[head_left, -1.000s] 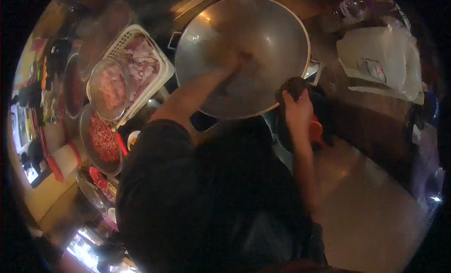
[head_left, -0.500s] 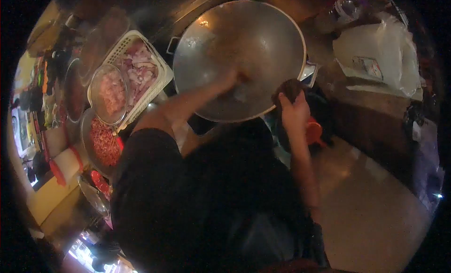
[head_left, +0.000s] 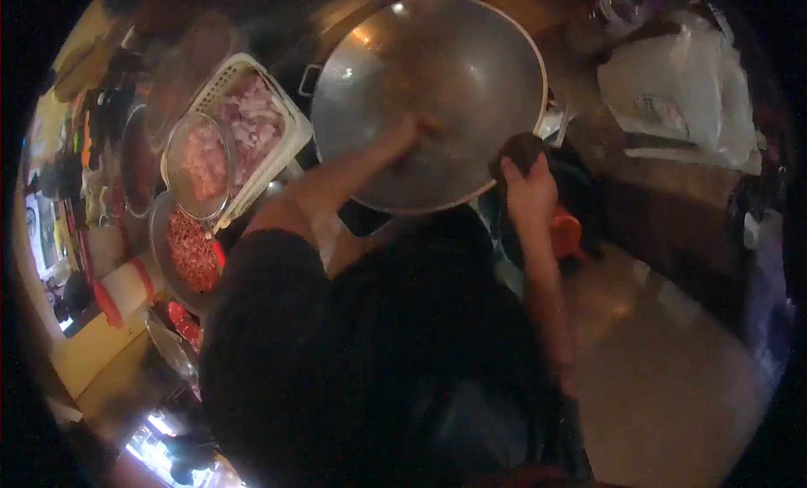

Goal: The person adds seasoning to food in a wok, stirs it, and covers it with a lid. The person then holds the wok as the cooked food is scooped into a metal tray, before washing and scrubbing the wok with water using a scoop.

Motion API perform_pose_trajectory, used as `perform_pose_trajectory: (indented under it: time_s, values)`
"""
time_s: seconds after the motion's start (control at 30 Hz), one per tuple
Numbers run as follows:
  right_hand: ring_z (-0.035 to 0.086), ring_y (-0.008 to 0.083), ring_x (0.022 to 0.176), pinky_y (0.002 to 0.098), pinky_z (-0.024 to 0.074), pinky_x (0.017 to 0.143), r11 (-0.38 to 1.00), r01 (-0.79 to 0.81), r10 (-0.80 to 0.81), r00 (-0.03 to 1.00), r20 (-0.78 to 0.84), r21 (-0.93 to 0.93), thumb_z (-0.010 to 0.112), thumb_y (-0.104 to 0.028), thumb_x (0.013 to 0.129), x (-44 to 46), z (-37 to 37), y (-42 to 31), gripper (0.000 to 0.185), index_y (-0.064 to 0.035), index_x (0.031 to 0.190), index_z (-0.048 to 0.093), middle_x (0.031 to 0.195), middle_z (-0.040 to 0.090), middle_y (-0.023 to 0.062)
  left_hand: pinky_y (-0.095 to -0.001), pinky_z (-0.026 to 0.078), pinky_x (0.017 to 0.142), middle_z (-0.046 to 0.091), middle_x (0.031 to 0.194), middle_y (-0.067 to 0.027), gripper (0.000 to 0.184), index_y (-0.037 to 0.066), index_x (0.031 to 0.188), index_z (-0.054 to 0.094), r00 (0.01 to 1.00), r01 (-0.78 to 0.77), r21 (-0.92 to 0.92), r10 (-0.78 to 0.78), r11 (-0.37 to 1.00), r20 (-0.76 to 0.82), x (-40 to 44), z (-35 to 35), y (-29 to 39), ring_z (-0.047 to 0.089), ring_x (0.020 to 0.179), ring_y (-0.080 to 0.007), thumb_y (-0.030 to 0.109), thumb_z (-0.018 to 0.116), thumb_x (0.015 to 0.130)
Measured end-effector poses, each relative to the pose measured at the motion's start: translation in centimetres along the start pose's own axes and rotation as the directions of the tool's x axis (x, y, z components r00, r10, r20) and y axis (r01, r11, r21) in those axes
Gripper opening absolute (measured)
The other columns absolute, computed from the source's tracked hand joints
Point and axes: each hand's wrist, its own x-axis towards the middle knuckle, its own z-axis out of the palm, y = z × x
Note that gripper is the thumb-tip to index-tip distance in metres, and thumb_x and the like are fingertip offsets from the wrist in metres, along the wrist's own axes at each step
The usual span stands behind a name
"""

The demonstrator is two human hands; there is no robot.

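Observation:
A large metal wok (head_left: 496, 76) takes up the upper middle of the head view. My left hand (head_left: 405, 135) reaches down inside it, closed and blurred, near the wok's inner surface. A small brownish thing shows at its fingertips, too smeared to name. At the wok's right rim my right hand (head_left: 531, 185) grips a dark cloth (head_left: 523, 152), which is pressed against the rim. The part of the rim under the cloth is hidden.
Left of the wok stand a white plastic basket (head_left: 294, 131) of raw meat pieces, a strainer of paler meat (head_left: 204, 158) and a bowl of minced meat (head_left: 192, 257). An orange container (head_left: 566, 233) is below my right hand. A white plastic bag (head_left: 706, 89) lies right.
My left hand has shifted slightly up and left inside the wok. My right hand stays at the rim with the cloth.

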Motion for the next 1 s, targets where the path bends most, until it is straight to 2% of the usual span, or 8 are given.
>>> perform_pose_trajectory:
  time_s: [0.1,0.2,0.27,0.4,0.5,0.57,0.83,1.0]
  values:
    - [0.058,0.0413,0.091,0.0443,0.0453,0.078,1.000,0.000,0.000,1.000,0.010,0.017,0.064,-0.032,0.074,0.3,-0.1,-0.2,0.049,0.0020,0.107,0.053,0.093,0.061,0.0252,-0.0413,0.045,0.086,0.064,0.093,-0.0174,0.024,0.002,0.096,0.065,0.927,0.292,-0.056,-0.269,0.955,0.261,1.6,-0.1,-6.0,0.060,0.090,-0.0261,0.012,0.049,0.081]
    - [0.058,0.0407,0.090,0.0439,0.0453,0.079,0.997,0.000,0.000,1.000,-0.007,0.080,0.063,-0.032,0.074,0.4,-0.1,-0.7,0.047,0.0000,0.108,0.054,0.093,0.062,0.0241,-0.0420,0.042,0.092,0.063,0.093,-0.0220,0.025,0.000,0.096,0.064,0.981,-0.009,0.682,-0.125,0.731,0.146,0.1,3.1,-5.4,0.059,0.094,-0.0261,0.013,0.053,0.077]
    - [0.059,0.0399,0.090,0.0437,0.0454,0.079,0.997,0.033,-0.033,0.999,-0.009,0.067,0.063,-0.032,0.075,-0.1,0.1,0.0,0.046,-0.0011,0.109,0.054,0.094,0.062,0.0228,-0.0432,0.042,0.091,0.066,0.089,-0.0172,0.024,0.001,0.093,0.066,0.948,0.164,-0.160,-0.110,0.973,0.299,-0.4,-2.0,-1.1,0.060,0.093,-0.0257,0.013,0.055,0.076]
    - [0.059,0.0398,0.089,0.0438,0.0455,0.078,0.997,0.053,-0.058,0.994,-0.090,-0.062,0.063,-0.031,0.076,0.0,0.0,-0.8,0.043,-0.0028,0.107,0.053,0.094,0.063,0.0215,-0.0420,0.044,0.087,0.066,0.089,-0.0130,0.020,0.004,0.089,0.067,0.842,0.396,0.265,-0.463,0.879,0.276,1.7,-1.5,-4.8,0.060,0.091,-0.0251,0.013,0.053,0.078]
    - [0.059,0.0401,0.089,0.0440,0.0453,0.079,1.000,-0.018,0.018,0.999,-0.027,-0.009,0.063,-0.032,0.075,-0.1,-0.6,-1.7,0.045,-0.0015,0.107,0.053,0.095,0.062,0.0221,-0.0407,0.047,0.082,0.066,0.092,-0.0132,0.020,0.005,0.091,0.066,0.945,-0.119,0.070,0.091,0.990,0.315,-1.0,-3.4,2.8,0.062,0.086,-0.0253,0.015,0.051,0.083]
    - [0.059,0.0404,0.090,0.0443,0.0451,0.079,1.000,0.007,-0.007,1.000,-0.015,0.008,0.063,-0.031,0.075,-0.4,-0.3,-1.0,0.046,-0.0006,0.108,0.052,0.095,0.062,0.0223,-0.0395,0.046,0.083,0.065,0.091,-0.0137,0.019,0.006,0.094,0.064,0.936,0.205,-0.043,-0.183,0.978,0.299,0.2,-3.6,-4.3,0.061,0.086,-0.0255,0.016,0.052,0.085]
    - [0.058,0.0403,0.091,0.0439,0.0450,0.079,1.000,0.008,-0.008,1.000,-0.007,0.003,0.063,-0.029,0.075,0.2,0.1,-0.1,0.046,0.0003,0.110,0.052,0.097,0.062,0.0226,-0.0401,0.042,0.082,0.057,0.104,-0.0173,0.026,0.005,0.102,0.060,0.992,0.118,-0.461,-0.080,0.879,0.101,6.9,9.3,7.2,0.055,0.097,-0.0309,0.017,0.058,0.079]
    - [0.060,0.0386,0.091,0.0423,0.0450,0.080,0.994,-0.012,0.012,1.000,0.003,0.105,0.063,-0.027,0.076,0.0,-0.1,-0.5,0.045,0.0009,0.109,0.053,0.096,0.062,0.0220,-0.0415,0.047,0.077,0.059,0.103,-0.0175,0.032,0.006,0.104,0.057,0.976,0.017,-0.146,-0.048,0.989,-0.213,15.1,1.4,-0.1,0.058,0.093,-0.0320,0.030,0.041,0.090]
